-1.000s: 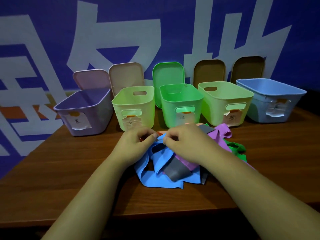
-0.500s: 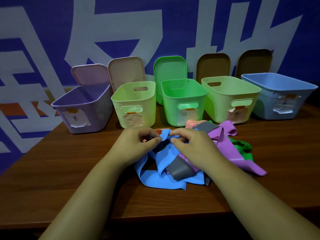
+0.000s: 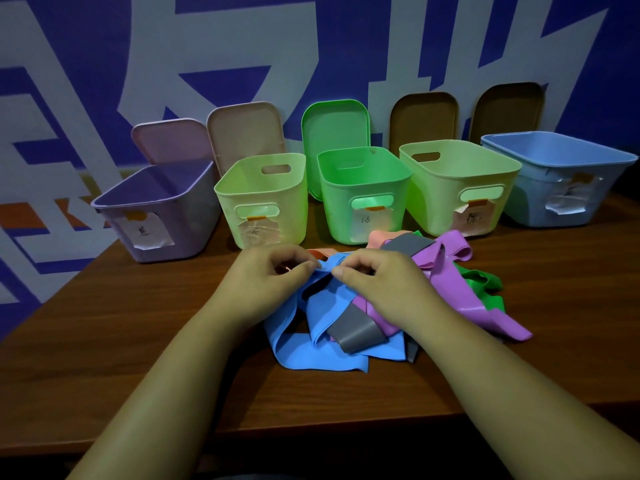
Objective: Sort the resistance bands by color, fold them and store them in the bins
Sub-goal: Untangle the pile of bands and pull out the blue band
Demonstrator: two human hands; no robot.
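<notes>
A tangled pile of resistance bands lies on the wooden table (image 3: 138, 358). The blue band (image 3: 311, 351) is at the front, with a grey band (image 3: 356, 332), a purple band (image 3: 460, 299), a green band (image 3: 485, 285) and a salmon band (image 3: 379, 237) mixed in. My left hand (image 3: 266, 282) and my right hand (image 3: 381, 282) pinch the top edge of the blue band side by side, thumbs nearly touching. Behind stand five open bins: purple (image 3: 114, 199), pale green (image 3: 225, 188), green (image 3: 398, 188), yellow-green (image 3: 415, 161) and blue (image 3: 533, 195).
Lids lean on the blue-and-white wall behind the bins: pink (image 3: 169, 140), beige (image 3: 246, 129), green (image 3: 334, 126) and two brown (image 3: 424, 119). Each bin carries a paper label on its front. The table's front edge runs just below my forearms.
The view has shifted slightly downward. Both hands stay on the blue band's top edge, and their fingertips have drawn a little closer together.
</notes>
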